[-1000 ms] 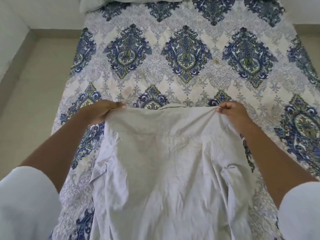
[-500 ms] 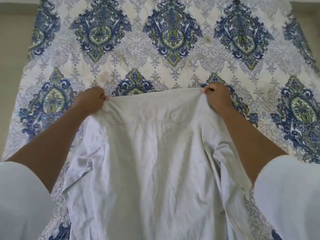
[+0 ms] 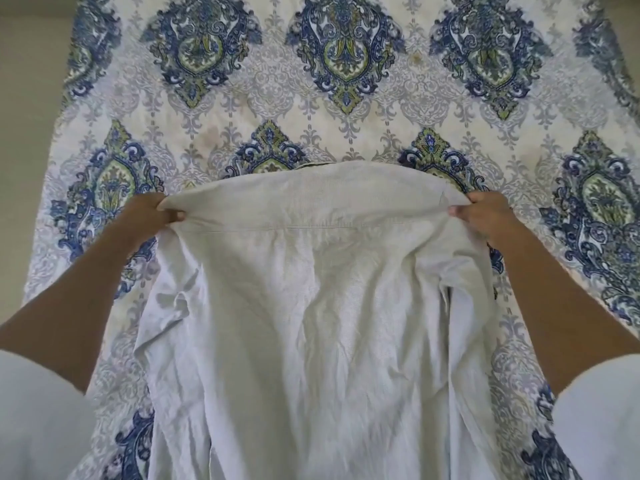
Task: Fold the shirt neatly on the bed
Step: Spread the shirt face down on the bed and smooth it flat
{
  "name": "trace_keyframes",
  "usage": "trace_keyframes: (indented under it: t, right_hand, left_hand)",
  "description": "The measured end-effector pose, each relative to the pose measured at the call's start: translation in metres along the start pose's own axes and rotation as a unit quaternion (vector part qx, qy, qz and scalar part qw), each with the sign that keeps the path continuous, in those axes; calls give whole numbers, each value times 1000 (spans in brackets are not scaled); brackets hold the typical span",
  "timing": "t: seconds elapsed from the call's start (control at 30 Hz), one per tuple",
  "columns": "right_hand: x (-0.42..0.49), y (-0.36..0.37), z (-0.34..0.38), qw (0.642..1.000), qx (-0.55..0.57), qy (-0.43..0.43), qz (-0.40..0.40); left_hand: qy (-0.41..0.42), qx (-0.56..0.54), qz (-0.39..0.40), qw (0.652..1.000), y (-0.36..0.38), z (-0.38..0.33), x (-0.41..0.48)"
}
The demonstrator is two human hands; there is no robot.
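Shirt [image 3: 311,306], pale and creased, laid back side up along the middle of the bed [image 3: 381,109]. Its collar end points toward the far edge, and its tail runs out of view toward the near edge. I hold it by its two shoulders so that the yoke seam is drawn straight and the body lies square for folding. My left hand [image 3: 149,216] pinches the left shoulder corner between thumb and curled fingers; my right hand [image 3: 485,216] pinches the right corner likewise. Loose fabric, probably the sleeves, is gathered along both sides. Floor [image 3: 27,133] shows beyond the bed's left edge.
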State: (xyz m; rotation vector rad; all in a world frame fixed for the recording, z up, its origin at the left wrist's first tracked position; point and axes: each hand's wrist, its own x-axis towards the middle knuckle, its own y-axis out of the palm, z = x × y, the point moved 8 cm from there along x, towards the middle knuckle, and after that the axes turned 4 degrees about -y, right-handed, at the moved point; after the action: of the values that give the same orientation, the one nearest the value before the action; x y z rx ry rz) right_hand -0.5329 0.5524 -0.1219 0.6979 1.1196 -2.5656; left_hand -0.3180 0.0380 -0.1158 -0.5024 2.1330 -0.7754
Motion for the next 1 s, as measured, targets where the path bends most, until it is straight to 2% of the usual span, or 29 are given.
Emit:
trace_keyframes:
  t: [0.07, 0.13, 0.2, 0.27, 0.33, 0.4, 0.43, 0.5, 0.53, 0.6, 0.67, 0.73, 0.77, 0.8, 0.87, 0.9, 1.0]
  right_hand:
    - [-1, -2, 2, 997, -52, -26, -44]
    - [-8, 3, 6, 993, -75, -49, -83]
    - [-31, 8, 20, 975, -142, -91, -148]
    - [-69, 20, 35, 943, -199, -166, -210]
    - [-111, 48, 44, 911, -229, -260, -225]
    - [-144, 96, 37, 897, -236, -336, -161]
    - [-157, 121, 29, 896, -234, -361, -115]
    - [-171, 159, 10, 898, -237, -369, -33]
    - [-169, 165, -6, 901, -249, -355, -20]
    - [-154, 152, -39, 903, -269, -331, -50]
    - [-136, 115, -64, 920, -238, -292, -104]
    - [-134, 91, -75, 930, -221, -258, -143]
    - [-143, 92, -74, 930, -225, -246, -154]
    - [-159, 102, -68, 926, -231, -251, -164]
    - [-207, 140, -67, 918, -218, -301, -140]
    - [-231, 159, -76, 913, -221, -324, -111]
    - [-259, 161, -126, 918, -219, -313, -105]
  left_hand:
    - [12, 114, -46, 992, 2, -11, 2]
    - [-4, 245, -100, 964, 7, -23, -8]
    - [-7, 269, -176, 947, 12, -36, -32]
    - [45, 235, -223, 945, 33, -59, -68]
    - [160, 226, -195, 941, 84, -83, -107]
    - [295, 239, -115, 918, 153, -103, -152]
    - [332, 257, -64, 906, 188, -104, -172]
    - [328, 278, 22, 903, 238, -89, -189]
    - [301, 289, 36, 908, 250, -74, -186]
    - [259, 312, -15, 914, 248, -43, -173]
    - [227, 336, -69, 911, 231, -21, -163]
    - [167, 338, -76, 923, 218, -7, -163]
    - [163, 329, -72, 927, 221, -10, -173]
    - [196, 317, -58, 926, 231, -20, -189]
    - [300, 330, -5, 895, 276, -31, -234]
    - [316, 335, 9, 888, 292, -28, -251]
    - [251, 326, -36, 911, 288, 0, -265]
